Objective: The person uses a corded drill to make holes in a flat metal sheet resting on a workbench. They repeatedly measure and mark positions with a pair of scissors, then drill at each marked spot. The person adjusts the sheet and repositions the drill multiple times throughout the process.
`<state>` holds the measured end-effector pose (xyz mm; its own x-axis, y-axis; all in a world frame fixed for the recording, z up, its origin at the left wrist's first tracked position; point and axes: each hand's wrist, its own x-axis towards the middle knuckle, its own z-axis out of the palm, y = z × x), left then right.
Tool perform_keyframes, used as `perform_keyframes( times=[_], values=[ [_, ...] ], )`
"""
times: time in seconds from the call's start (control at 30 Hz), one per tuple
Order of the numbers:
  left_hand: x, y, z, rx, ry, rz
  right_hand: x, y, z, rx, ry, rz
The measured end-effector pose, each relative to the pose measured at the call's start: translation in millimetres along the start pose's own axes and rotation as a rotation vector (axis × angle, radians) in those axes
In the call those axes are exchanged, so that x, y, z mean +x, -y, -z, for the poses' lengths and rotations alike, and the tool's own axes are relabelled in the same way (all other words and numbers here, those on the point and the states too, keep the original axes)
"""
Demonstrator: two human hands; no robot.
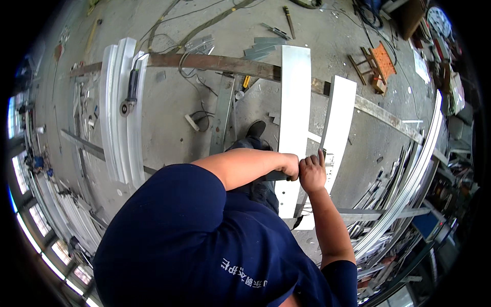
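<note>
My left hand [290,166] is closed around a dark tool [275,176], whose kind I cannot make out. It is above a long white metal profile [295,102]. Right beside it is my right hand [313,173], with most fingers curled and one finger or thumb pointing up; what it grips is hidden. A second white profile [341,110] lies to the right, tilted slightly. On this one, next to my right hand, sits a small silver plate with holes [330,160]. Small dark holes show in the first profile below my left hand.
Steel rails [215,62] support the profiles. An angle grinder [130,94] rests on white profiles [115,117] at left. An orange stool [382,60] stands far right. Long profiles [404,197] and scrap lie at right. Cables [215,21] cross the floor.
</note>
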<state>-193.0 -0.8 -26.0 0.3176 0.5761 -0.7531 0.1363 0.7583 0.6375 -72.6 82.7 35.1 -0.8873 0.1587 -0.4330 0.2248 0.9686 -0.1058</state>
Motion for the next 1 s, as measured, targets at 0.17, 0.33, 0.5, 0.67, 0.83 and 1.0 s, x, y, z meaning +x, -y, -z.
perform_keyframes(
  times=[0.17,0.33,0.5,0.67,0.83,1.0],
  values=[
    [-39,26,28,-0.46,-0.442,0.141,17,14,35,0.232,-0.414,0.048],
    [-56,62,21,-0.601,-0.629,0.033,70,16,-27,1.348,0.022,-0.482],
    [-58,105,20,-0.903,-0.582,0.022,129,74,-32,1.418,0.172,-0.485],
    [-44,186,15,-1.223,-0.462,-0.145,188,117,-42,1.55,0.119,-0.505],
    [-39,251,-26,-1.865,-0.267,-0.11,328,127,-61,1.097,0.296,-0.328],
    [-33,285,-28,-2.109,-0.151,-0.135,453,134,-170,0.615,0.161,-0.109]
  ],
)
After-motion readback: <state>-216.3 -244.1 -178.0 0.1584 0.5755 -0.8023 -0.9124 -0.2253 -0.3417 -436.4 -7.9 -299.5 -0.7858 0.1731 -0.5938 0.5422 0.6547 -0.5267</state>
